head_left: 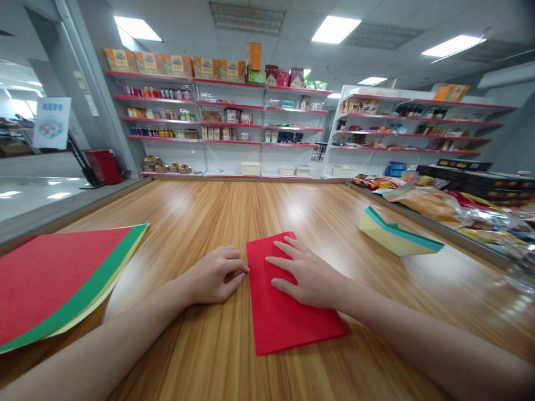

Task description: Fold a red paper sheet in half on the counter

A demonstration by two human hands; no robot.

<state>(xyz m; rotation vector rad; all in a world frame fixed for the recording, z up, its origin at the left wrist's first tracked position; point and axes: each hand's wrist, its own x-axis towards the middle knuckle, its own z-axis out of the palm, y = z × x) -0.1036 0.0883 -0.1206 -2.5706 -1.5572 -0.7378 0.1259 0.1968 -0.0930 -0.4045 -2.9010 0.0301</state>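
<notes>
A folded sheet of red paper lies on the wooden table in front of me. My right hand rests on it with the fingers spread, pressing the paper flat and gripping nothing. At the paper's left edge is my left hand, its fingers curled and the fingertips touching that edge; whether they pinch it is too small to tell.
Red, green and pale yellow sheets are stacked at the left. A folded paper boat stands on the right of the table. Snack packets lie beyond the right edge, and stocked shelves stand behind.
</notes>
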